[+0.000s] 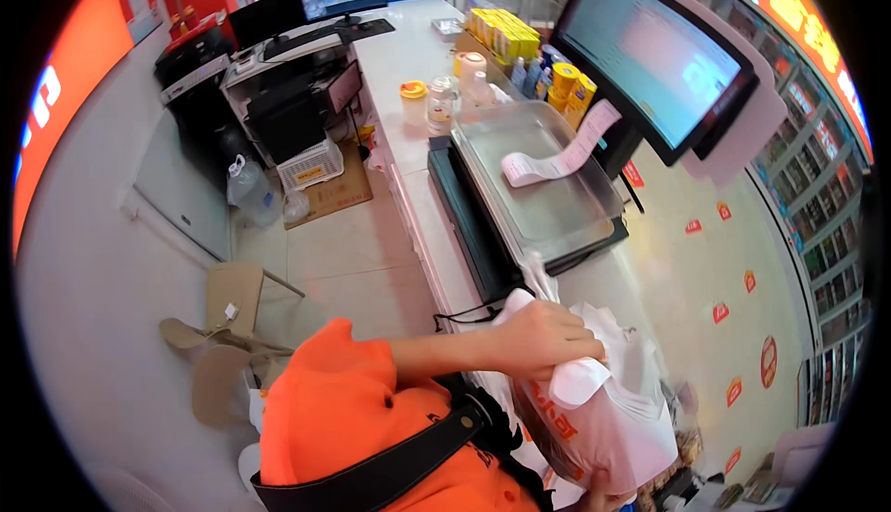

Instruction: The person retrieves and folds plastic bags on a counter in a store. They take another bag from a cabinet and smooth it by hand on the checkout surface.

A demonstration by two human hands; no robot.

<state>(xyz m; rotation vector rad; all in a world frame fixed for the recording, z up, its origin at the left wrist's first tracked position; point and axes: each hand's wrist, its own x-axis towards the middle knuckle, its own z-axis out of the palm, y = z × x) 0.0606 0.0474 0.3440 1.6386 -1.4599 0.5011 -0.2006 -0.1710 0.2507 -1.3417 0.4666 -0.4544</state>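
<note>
My left hand (pixel 546 334) reaches across my orange shirt and is closed on the gathered top of a white plastic bag (pixel 617 419) with orange print. A folded white paper (pixel 577 382) sticks out under its fingers. The bag is full and rests at the near end of the white counter (pixel 408 66). Only a small part of my right hand (pixel 599 499) shows, beneath the bag at the bottom edge. Its fingers are hidden by the bag.
Beyond the bag stands a scale with a steel tray (pixel 548 210) and a long receipt strip (pixel 557 161) lying across it. A tilted screen (pixel 654 52) rises to the right. Jars (pixel 442 103) and yellow boxes (pixel 501 34) stand farther back. Beige chairs (pixel 227 326) stand on the floor at left.
</note>
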